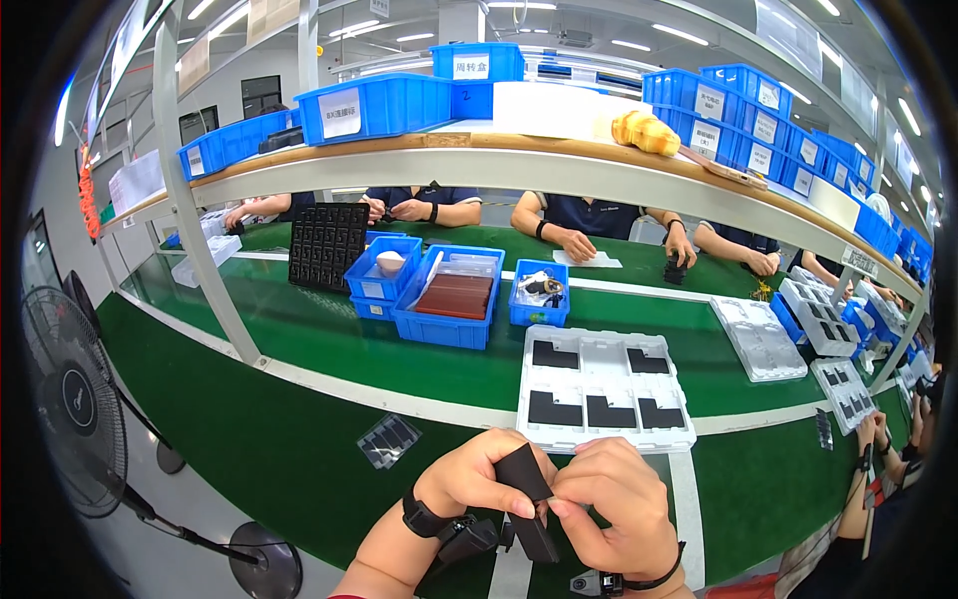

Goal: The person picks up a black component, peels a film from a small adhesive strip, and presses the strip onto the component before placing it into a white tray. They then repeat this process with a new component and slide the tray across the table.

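black piece (522, 473), likely light, stiff, best held by edges; left hand (471, 479) grips it, right hand (623, 507) pinches its four o'clock corner.

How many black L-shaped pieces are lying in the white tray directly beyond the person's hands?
5 black pieces lie in the white tray: far row, left and right; near row, left, middle and right. None there seems hidden.

Black piece (523, 471) — partly behind left hand (467, 479); co-worker (589, 215) (head hidden by shelf (479, 166)).
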Demonstrator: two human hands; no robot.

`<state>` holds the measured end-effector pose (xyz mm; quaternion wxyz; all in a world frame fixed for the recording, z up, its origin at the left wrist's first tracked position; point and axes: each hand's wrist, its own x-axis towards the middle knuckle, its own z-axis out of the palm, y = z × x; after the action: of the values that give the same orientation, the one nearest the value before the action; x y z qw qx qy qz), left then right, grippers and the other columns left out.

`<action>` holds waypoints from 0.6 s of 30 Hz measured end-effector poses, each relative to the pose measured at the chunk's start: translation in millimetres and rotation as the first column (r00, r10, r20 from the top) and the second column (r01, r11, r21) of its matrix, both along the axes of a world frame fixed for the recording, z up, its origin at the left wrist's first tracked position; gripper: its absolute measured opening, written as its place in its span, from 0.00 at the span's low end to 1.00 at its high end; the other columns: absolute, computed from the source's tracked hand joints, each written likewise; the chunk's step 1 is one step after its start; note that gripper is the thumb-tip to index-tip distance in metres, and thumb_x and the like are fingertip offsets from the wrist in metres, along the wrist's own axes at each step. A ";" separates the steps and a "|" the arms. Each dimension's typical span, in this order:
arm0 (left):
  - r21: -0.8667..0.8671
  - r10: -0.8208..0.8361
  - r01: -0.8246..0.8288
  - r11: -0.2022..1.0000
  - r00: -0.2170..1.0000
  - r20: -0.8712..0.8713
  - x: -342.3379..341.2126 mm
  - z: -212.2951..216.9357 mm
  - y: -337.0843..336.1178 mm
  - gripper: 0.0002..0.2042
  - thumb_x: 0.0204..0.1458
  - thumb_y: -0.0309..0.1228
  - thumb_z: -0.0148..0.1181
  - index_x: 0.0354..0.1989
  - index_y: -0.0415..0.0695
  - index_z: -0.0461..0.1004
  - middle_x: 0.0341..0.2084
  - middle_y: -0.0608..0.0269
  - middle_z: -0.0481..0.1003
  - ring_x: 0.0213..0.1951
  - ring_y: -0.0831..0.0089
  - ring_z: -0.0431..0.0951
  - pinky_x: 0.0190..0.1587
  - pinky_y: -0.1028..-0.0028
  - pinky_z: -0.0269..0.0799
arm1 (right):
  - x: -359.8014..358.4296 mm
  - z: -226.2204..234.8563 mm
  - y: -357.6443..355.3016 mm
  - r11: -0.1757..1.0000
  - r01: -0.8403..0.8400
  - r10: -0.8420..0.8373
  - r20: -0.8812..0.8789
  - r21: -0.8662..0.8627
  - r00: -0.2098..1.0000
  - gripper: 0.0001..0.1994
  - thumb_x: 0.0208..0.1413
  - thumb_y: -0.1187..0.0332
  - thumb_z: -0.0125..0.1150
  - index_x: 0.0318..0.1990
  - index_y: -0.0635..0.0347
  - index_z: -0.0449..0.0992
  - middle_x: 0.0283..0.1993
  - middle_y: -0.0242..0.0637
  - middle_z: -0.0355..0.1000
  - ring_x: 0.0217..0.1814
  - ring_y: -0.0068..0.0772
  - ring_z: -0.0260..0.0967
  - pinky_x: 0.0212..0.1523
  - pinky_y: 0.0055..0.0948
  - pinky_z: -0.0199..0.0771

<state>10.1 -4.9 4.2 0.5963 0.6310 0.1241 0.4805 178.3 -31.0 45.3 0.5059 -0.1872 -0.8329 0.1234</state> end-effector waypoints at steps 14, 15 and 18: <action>0.016 -0.279 0.279 0.960 0.958 0.065 -2.0 -24.9 13.8 0.11 0.36 0.28 0.66 0.20 0.38 0.68 0.19 0.60 0.71 0.23 0.72 0.73 0.26 0.77 0.66 | 1.1 -0.4 1.5 0.999 -0.053 0.052 0.035 0.010 0.998 0.05 0.37 0.80 0.58 0.24 0.64 0.70 0.24 0.37 0.68 0.26 0.39 0.65 0.37 0.36 0.68; 0.017 -0.280 0.279 0.960 0.958 0.065 -0.9 -25.9 13.3 0.11 0.36 0.28 0.66 0.20 0.38 0.68 0.19 0.60 0.71 0.23 0.72 0.73 0.26 0.77 0.66 | 1.5 0.3 1.0 0.999 -0.044 0.044 0.041 0.012 0.998 0.05 0.37 0.80 0.58 0.24 0.64 0.70 0.24 0.37 0.68 0.26 0.39 0.65 0.38 0.36 0.68; -0.045 -0.291 0.296 0.954 0.952 0.093 3.0 -25.7 11.7 0.12 0.36 0.28 0.66 0.19 0.38 0.68 0.19 0.60 0.71 0.22 0.72 0.74 0.25 0.77 0.66 | 2.0 0.0 1.0 0.999 -0.040 0.040 0.048 0.010 0.998 0.05 0.36 0.80 0.58 0.24 0.64 0.70 0.24 0.37 0.68 0.26 0.39 0.65 0.38 0.36 0.68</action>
<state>13.1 6.8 -21.6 0.6842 0.6035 0.0172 0.4091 180.3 -30.0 45.3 0.4844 -0.1705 -0.8490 0.1243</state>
